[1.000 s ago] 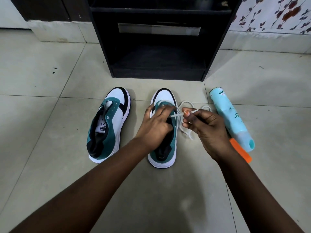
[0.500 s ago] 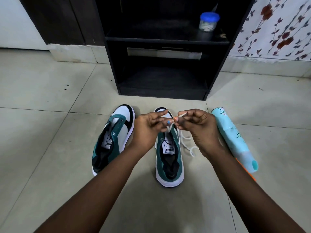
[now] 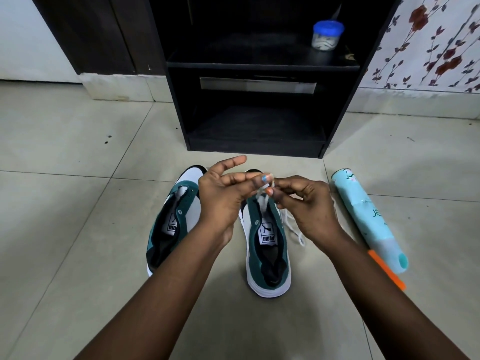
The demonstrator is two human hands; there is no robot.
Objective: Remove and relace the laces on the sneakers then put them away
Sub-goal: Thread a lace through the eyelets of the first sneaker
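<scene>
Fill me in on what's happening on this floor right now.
A person is working on a pair of teal and white sneakers on the tiled floor. Both hands are raised over the right sneaker, the left hand and right hand pinching a white lace between their fingertips; the rest trails beside the shoe. The left sneaker shows no lace. A light blue spray can lies to the right, and a black shelf unit stands ahead.

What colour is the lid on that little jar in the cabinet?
Blue; the jar shows in the head view.
</scene>
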